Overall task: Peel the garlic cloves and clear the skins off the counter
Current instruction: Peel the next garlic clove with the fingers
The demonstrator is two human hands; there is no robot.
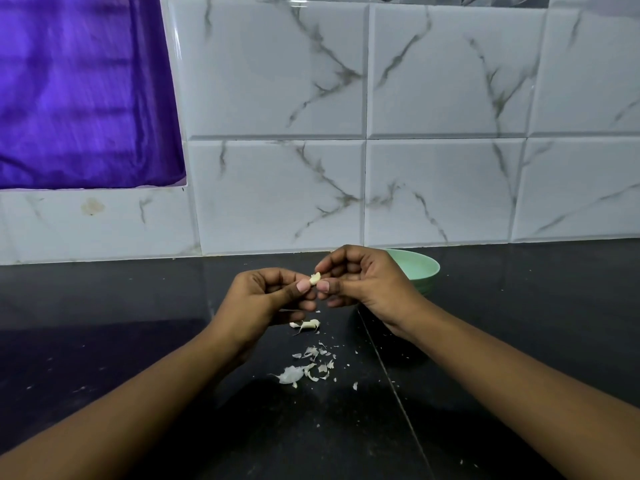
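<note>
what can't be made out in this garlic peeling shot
Head view only:
Inside the green bowl: the right hand covers its left side; contents unseen.
How much skin the garlic clove keeps: tiny, pinched between left hand and right hand.
The pale piece on the counter: clove or skin, too small.
The purple cloth: blurred, cut by the left edge.

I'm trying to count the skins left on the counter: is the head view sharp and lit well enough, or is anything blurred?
Head view: dim, the dark counter glossy with a purple reflection at left; garlic clove and skins stand out pale and fairly sharp; purple cloth smeared; wide-angle bends the wall tiles.
</note>
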